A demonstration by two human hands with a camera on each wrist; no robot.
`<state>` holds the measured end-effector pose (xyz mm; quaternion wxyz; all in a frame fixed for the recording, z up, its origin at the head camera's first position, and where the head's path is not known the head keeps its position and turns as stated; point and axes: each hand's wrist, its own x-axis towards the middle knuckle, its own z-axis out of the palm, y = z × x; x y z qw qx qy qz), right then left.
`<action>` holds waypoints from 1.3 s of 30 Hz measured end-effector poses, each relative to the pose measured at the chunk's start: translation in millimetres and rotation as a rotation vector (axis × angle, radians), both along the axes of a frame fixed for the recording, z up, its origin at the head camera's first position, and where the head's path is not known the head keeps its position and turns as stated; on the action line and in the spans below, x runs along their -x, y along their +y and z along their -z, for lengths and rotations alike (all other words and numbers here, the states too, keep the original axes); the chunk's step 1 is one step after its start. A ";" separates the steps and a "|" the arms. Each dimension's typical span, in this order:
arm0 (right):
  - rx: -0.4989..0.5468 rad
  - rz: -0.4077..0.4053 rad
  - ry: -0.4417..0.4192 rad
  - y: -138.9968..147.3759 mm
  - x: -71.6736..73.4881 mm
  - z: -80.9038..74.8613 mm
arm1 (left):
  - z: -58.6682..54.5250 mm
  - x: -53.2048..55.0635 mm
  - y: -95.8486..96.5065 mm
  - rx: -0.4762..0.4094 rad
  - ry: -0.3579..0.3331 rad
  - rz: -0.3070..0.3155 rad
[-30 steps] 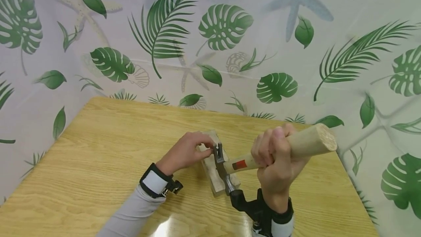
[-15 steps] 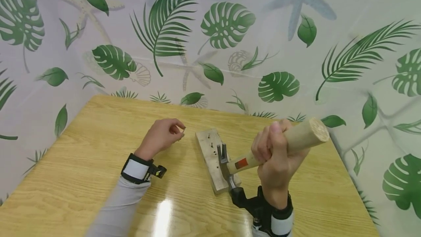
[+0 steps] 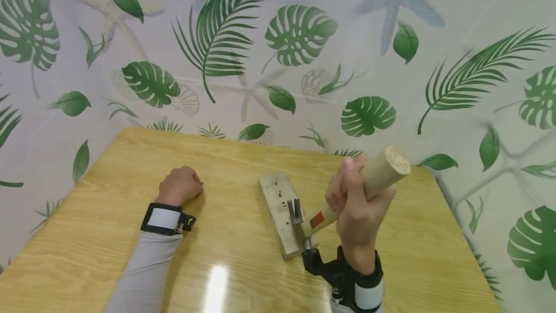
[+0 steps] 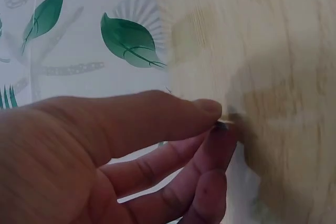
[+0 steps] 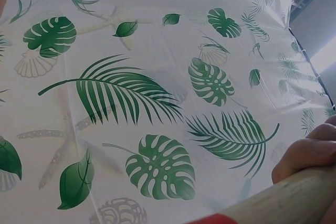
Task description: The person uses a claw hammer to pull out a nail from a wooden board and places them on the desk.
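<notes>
L hand (image 3: 179, 186) is over the table (image 3: 234, 206), well left of the wood block (image 3: 278, 221); thumb & fingertips pinch a small dark piece (image 4: 223, 125), prob. a nail, though mostly hidden, so can't tell for sure. R hand (image 3: 360, 206) is clamped round the handle of the hammer (image 3: 313, 223), head down over the near right part of the block, claw pointing away from the person; can't tell if metal touches wood. Block lies flat, approx. mid-table, w/ two nails (image 3: 280, 193) sticking up near its far end & a few dark spots, holes or nail heads, further down.

To do this bit well, IMO: keep the pinch firm, as sth that small slips easily, & keep L hand well off the block whenever the hammer moves. R hand's grip looks solid; hold the head steady & clear of the standing nails so they don't get bent. Nothing steadies the block by hand rn, so it could skid if knocked.

Vs. 1 s ago: L hand was at the block, right by the claw; now it's far to the left, further than 0.5 s ago too. Hammer's tilt is a bit diff., handle end swung left. Block & standing nails look unmoved.
</notes>
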<state>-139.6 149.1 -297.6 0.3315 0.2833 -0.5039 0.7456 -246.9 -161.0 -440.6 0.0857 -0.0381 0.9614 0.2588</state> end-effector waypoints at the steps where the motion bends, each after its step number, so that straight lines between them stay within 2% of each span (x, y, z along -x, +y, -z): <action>1: -0.007 0.002 -0.006 0.1 0.5 -0.1 | 0.6 0.7 -0.8 0.003 0.012 -0.009; 7: -0.028 -0.003 -0.020 0.2 2.9 1.2 | 3.9 3.9 -4.9 0.025 0.010 -0.051; 17: -0.044 0.022 -0.023 -1.3 7.3 3.0 | 3.9 6.2 -9.8 -0.003 -0.007 -0.067; 21: -0.018 0.032 -0.004 -3.4 8.4 3.2 | -1.1 6.5 -6.8 0.002 0.040 -0.073; 24: 0.007 0.049 0.030 -6.5 9.7 4.7 | -4.6 5.3 1.0 -0.027 0.136 -0.052; 26: 0.016 0.059 0.047 -8.8 11.1 7.0 | -5.9 4.8 9.9 -0.064 0.215 -0.003; 29: -0.003 0.083 0.053 -11.4 14.4 10.3 | -5.8 5.9 30.1 -0.140 0.291 0.120; 32: -0.043 0.103 0.043 -12.8 17.8 13.3 | -1.7 5.9 53.8 -0.189 0.294 0.276; 35: -0.059 0.100 0.035 -14.1 20.0 16.4 | 3.5 2.8 75.1 -0.199 0.280 0.409; 39: -0.053 0.080 0.054 -15.3 21.5 19.4 | 9.0 -2.9 93.0 -0.185 0.278 0.527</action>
